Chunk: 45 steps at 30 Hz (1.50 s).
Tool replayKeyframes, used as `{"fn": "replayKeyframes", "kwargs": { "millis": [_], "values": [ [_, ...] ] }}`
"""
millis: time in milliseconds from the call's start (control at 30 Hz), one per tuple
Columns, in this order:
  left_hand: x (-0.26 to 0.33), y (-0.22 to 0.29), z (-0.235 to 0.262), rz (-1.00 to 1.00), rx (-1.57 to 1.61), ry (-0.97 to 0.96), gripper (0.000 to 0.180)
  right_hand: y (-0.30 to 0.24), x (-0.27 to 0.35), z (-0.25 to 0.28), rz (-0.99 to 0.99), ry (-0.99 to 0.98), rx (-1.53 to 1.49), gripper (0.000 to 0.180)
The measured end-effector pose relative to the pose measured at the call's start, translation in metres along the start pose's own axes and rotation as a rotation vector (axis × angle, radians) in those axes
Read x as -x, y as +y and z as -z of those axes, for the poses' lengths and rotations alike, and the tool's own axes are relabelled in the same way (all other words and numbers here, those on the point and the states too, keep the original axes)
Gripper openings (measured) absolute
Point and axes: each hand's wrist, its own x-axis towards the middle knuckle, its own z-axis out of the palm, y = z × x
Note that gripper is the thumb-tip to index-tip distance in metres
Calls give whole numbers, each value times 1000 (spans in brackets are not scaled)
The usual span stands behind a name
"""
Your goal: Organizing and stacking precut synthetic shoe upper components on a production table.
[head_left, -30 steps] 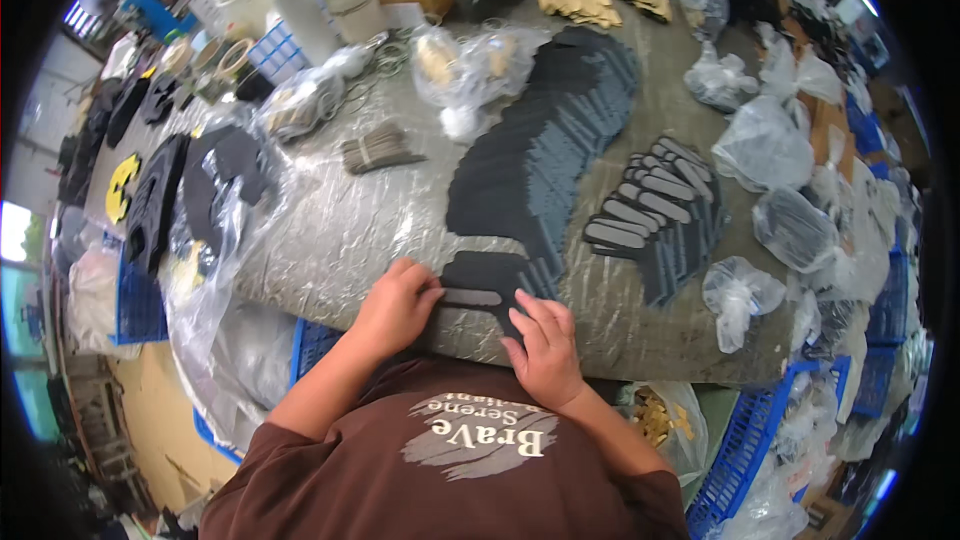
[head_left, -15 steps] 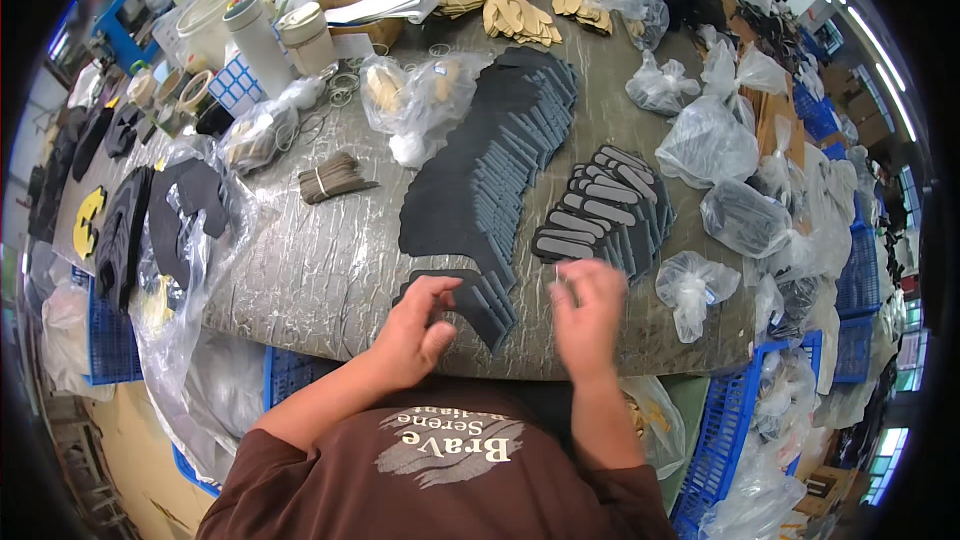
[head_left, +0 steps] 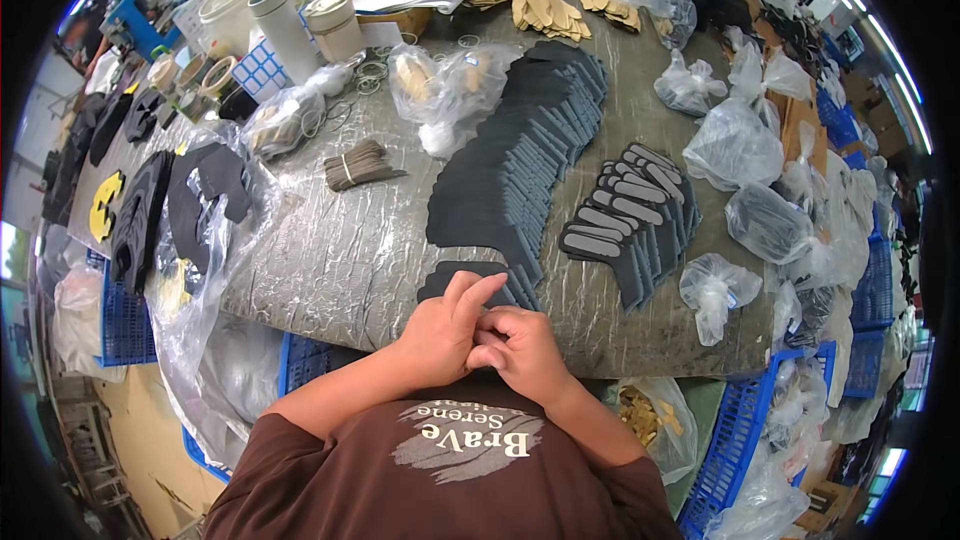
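My left hand point(head_left: 440, 336) and my right hand point(head_left: 527, 352) meet at the table's near edge, fingertips touching. The left fingers are bent, with the index reaching forward, and the right fingers are curled in a pinch. Whatever may be between them is hidden. Just beyond the hands lies a long fanned row of black cut pieces point(head_left: 485, 175) with blue-grey edges. Its nearest few pieces point(head_left: 465, 275) sit slightly apart, partly covered by my left hand. To the right is a smaller fanned stack of black pieces point(head_left: 640, 270), with grey elongated oval pieces point(head_left: 625, 200) on top.
A banded bundle of thin brown strips point(head_left: 360, 165) lies to the left. Beyond are clear bags point(head_left: 440, 90), tan pieces point(head_left: 550, 15) and a lidded pot point(head_left: 332, 25). Knotted plastic bags point(head_left: 735, 145) line the right side. A blue crate point(head_left: 745, 440) stands below the table's right edge.
Both hands have come together, the right moving left and toward me from beside the small stack. The view has shifted slightly, so the table's things appear farther right.
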Motion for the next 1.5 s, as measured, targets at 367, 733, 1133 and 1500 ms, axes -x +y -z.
{"fn": "replayKeyframes", "kwargs": {
  "millis": [367,733,1133,1500],
  "values": [
    [2,0,1,4,315,-4,72,13,2,-6,-247,9,-375,6],
    [7,-10,22,-52,339,-5,31,25,2,-12,-274,-60,-1070,12],
    [5,-14,30,-36,139,27,17,30,-10,-8,-304,0,-1015,13],
    [31,-54,53,888,629,201,5,45,-6,19,442,42,718,30]
  ]
}}
